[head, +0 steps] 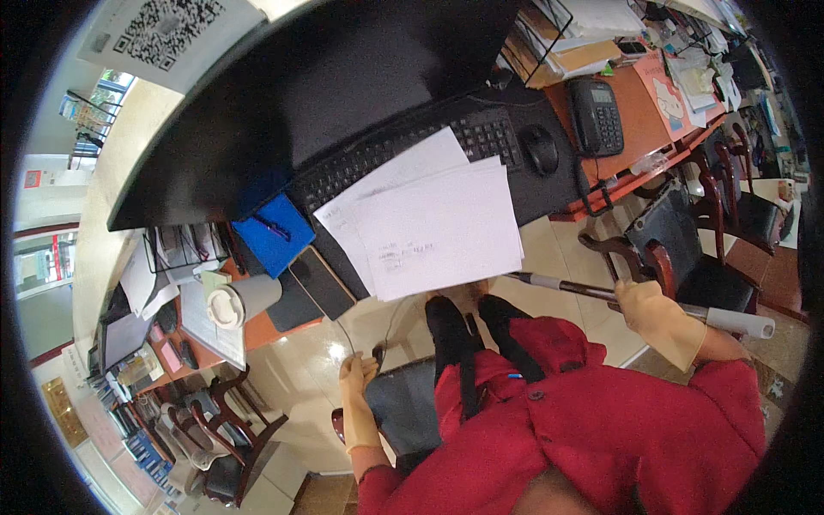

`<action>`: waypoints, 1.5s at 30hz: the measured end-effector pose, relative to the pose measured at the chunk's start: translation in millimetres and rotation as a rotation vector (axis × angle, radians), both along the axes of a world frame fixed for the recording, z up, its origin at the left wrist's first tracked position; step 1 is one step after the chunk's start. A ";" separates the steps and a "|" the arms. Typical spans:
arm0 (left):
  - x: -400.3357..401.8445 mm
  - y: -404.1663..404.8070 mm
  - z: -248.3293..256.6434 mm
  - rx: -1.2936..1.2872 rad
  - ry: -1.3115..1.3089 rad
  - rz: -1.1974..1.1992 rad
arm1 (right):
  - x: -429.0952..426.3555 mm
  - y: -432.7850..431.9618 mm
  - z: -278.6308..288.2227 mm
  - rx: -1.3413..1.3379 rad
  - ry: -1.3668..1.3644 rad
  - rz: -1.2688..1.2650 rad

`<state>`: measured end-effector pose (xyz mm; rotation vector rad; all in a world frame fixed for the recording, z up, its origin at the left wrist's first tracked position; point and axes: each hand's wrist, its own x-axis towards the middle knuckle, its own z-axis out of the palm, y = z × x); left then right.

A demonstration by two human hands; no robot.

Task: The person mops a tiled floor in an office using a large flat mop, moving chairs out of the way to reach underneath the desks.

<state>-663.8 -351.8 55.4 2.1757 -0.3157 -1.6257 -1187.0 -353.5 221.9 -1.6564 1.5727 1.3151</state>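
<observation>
Both of my hands wear pale yellow rubber gloves. My right hand (660, 322) is closed around a pole (573, 287) with dark and light grey sections; its far end passes under the desk edge. My left hand (358, 380) is low at the left, beside a black chair seat (402, 402). A thin cable (346, 335) reaches its fingertips, next to a small black piece (378, 355); whether the fingers grip the cable is unclear. Loose white paper sheets (444, 225) with faint writing lie on the desk before me, partly over a black keyboard (347, 168).
A monitor (360, 71), a mouse (539, 149) and a desk phone (595, 118) stand beyond the sheets. Left are a blue folder (277, 235) with a pen, a smartphone (322, 282) and a lidded cup (244, 301). Wooden armchairs (708, 277) stand on both sides.
</observation>
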 end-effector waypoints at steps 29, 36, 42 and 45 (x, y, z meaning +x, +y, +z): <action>27.7 6.4 -2.1 -0.263 -0.089 0.051 | 8.5 -27.6 -24.6 0.112 0.055 0.079; 57.8 -4.3 6.2 -0.229 -0.170 -0.058 | 48.5 -34.0 -36.6 0.272 -0.030 -0.137; 87.8 -22.3 5.1 -0.156 -0.140 -0.120 | 94.3 -18.6 -62.2 0.139 -0.123 -0.182; 107.2 -22.0 -5.9 -0.150 -0.126 -0.195 | 122.6 -24.5 -69.5 0.125 -0.159 -0.129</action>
